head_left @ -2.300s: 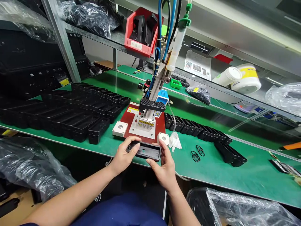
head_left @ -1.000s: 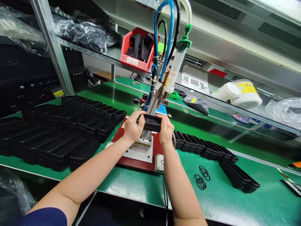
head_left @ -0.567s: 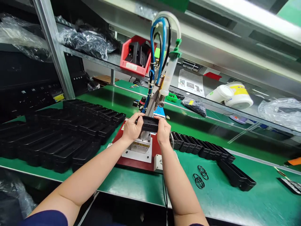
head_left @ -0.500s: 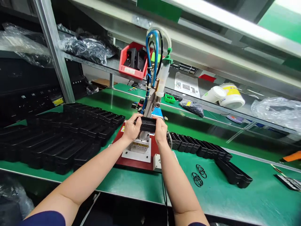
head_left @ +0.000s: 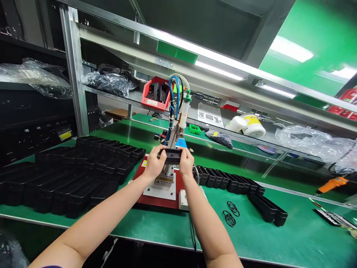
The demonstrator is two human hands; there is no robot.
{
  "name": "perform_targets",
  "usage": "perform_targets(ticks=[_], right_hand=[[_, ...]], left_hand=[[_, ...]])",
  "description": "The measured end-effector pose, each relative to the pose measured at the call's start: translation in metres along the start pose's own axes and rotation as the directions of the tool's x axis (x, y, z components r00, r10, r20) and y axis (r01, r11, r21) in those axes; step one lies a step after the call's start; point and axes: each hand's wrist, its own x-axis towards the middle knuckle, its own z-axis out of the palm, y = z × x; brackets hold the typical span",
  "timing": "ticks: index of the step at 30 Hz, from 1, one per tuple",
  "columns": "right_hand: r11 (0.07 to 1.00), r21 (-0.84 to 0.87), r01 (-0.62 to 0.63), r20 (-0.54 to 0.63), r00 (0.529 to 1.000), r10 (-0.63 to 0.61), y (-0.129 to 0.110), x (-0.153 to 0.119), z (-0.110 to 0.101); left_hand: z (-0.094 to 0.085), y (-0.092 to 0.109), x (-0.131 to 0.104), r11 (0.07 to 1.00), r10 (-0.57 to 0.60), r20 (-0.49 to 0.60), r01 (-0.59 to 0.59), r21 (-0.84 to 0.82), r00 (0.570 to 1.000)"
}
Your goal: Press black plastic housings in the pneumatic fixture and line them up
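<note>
A black rectangular plastic housing (head_left: 173, 156) is held up level between both hands, its hollow side partly facing me. My left hand (head_left: 156, 162) grips its left end, thumb on top. On the right end, my right hand (head_left: 186, 162) is closed the same way. Directly behind the housing stands a bench press (head_left: 174, 134) with blue tubes and a clear syringe barrel (head_left: 184, 115). The press's base plate (head_left: 145, 201) is dark red. Both hands hide part of the press column.
Rows of black housings (head_left: 83, 160) cover the bench's left side; another row (head_left: 223, 178) runs along the right. Black rubber rings (head_left: 230, 219) lie near the front right. An orange electric screwdriver (head_left: 331, 185) is at far right. A red bin (head_left: 156, 95) sits on the shelf.
The camera view has tilted upward and shifted, showing more of the upper shelf and ceiling. The housing has tipped so more of its hollow inside shows. Both hands keep their hold.
</note>
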Motion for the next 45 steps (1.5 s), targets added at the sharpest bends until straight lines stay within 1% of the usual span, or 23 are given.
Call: perform_targets(ticks=[5,8,11,13,16,19,21,24,26,27,30,33,35,37,38,39,40,42,45], right_hand=[[0.999,0.028,0.019,0.008,1.000,-0.019,0.008,-0.001,0.002],[0.999,0.048,-0.017,0.038,0.999,0.015,0.010,0.005,0.001],[0.993,0.058,-0.106,0.109,0.989,0.099,0.012,0.014,-0.001],[0.983,0.059,-0.177,0.158,0.973,0.166,0.013,0.021,-0.002],[0.961,0.057,-0.270,0.199,0.947,0.254,0.011,0.028,-0.002],[0.919,0.098,-0.382,0.188,0.914,0.360,0.007,0.033,-0.001],[0.903,0.170,-0.394,0.162,0.915,0.369,0.004,0.035,0.000],[0.919,0.240,-0.313,0.148,0.947,0.284,-0.002,0.030,-0.005],[0.940,0.217,-0.265,0.166,0.959,0.232,-0.008,0.021,-0.013],[0.953,0.189,-0.238,0.176,0.963,0.206,-0.013,0.014,-0.018],[0.989,0.080,-0.126,0.196,0.975,0.109,-0.032,-0.008,-0.038],[0.999,-0.018,0.047,0.198,0.979,-0.043,-0.055,-0.029,-0.057],[0.982,-0.068,0.176,0.216,0.964,-0.157,-0.069,-0.040,-0.067],[0.952,-0.107,0.288,0.256,0.933,-0.253,-0.080,-0.048,-0.073],[0.935,-0.121,0.333,0.278,0.916,-0.290,-0.084,-0.051,-0.075],[0.918,-0.133,0.375,0.296,0.899,-0.324,-0.087,-0.055,-0.077],[0.900,-0.141,0.412,0.309,0.882,-0.356,-0.088,-0.058,-0.078],[0.866,-0.151,0.477,0.325,0.851,-0.412,-0.089,-0.065,-0.080],[0.836,-0.143,0.529,0.360,0.815,-0.454,-0.087,-0.074,-0.086]], left_hand=[[0.000,-0.006,0.002,1.000,0.027,0.044,-0.026,-0.009,0.999],[0.001,-0.009,0.007,0.999,0.037,0.060,-0.036,-0.013,0.998],[0.002,-0.012,0.015,1.000,0.015,0.072,-0.015,-0.005,0.997],[0.003,-0.013,0.019,1.000,-0.003,0.090,0.002,0.003,0.996],[0.003,-0.012,0.023,1.000,-0.017,0.114,0.015,0.017,0.993],[0.003,-0.007,0.025,1.000,-0.009,0.108,0.006,0.025,0.994],[0.003,0.000,0.024,1.000,0.016,0.102,-0.018,0.025,0.995],[0.001,0.011,0.015,0.994,0.107,0.083,-0.109,0.028,0.991],[-0.002,0.018,0.001,0.985,0.167,0.074,-0.169,0.020,0.983],[-0.005,0.021,-0.008,0.983,0.182,0.088,-0.183,0.008,0.979],[-0.018,0.031,-0.033,0.984,0.180,0.202,-0.174,-0.049,0.963],[-0.036,0.042,-0.046,0.986,0.162,0.378,-0.139,-0.089,0.912],[-0.044,0.052,-0.046,0.994,0.099,0.510,-0.061,-0.090,0.854],[-0.047,0.061,-0.044,0.998,0.020,0.625,0.019,-0.055,0.780],[-0.046,0.065,-0.043,0.999,-0.008,0.666,0.034,-0.026,0.746],[-0.043,0.069,-0.043,1.000,-0.020,0.687,0.023,0.005,0.726],[-0.039,0.072,-0.044,0.999,-0.012,0.688,-0.012,0.030,0.726],[-0.031,0.075,-0.050,0.993,0.046,0.661,-0.109,0.054,0.749],[-0.021,0.074,-0.061,0.973,0.138,0.622,-0.224,0.063,0.771]])
